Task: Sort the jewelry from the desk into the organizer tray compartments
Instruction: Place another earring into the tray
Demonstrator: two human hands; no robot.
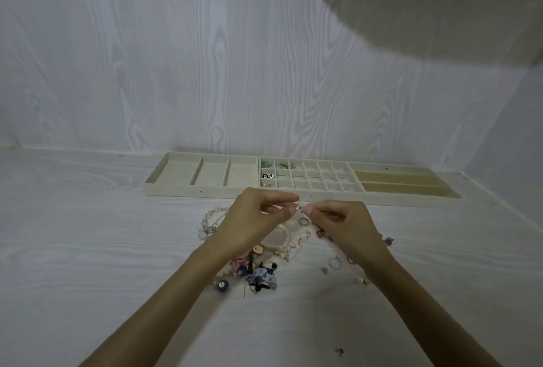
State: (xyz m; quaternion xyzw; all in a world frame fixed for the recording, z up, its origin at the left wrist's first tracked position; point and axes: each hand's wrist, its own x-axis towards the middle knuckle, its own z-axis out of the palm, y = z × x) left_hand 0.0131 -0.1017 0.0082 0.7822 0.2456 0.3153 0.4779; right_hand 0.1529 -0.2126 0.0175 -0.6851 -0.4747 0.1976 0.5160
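Left hand (258,214) and right hand (338,219) pinch one small earring (300,207) before three trays (202,190).

Left hand (258,214) and right hand (338,221) raised together over the counter (88,249), fingertips pinching a tiny pale piece (300,206) between them, too small to identify. Loose jewelry pile (264,261) directly beneath, pearl strand (283,241) among it. Organizer tray (302,180) at twelve o'clock, several left compartments holding small pieces.
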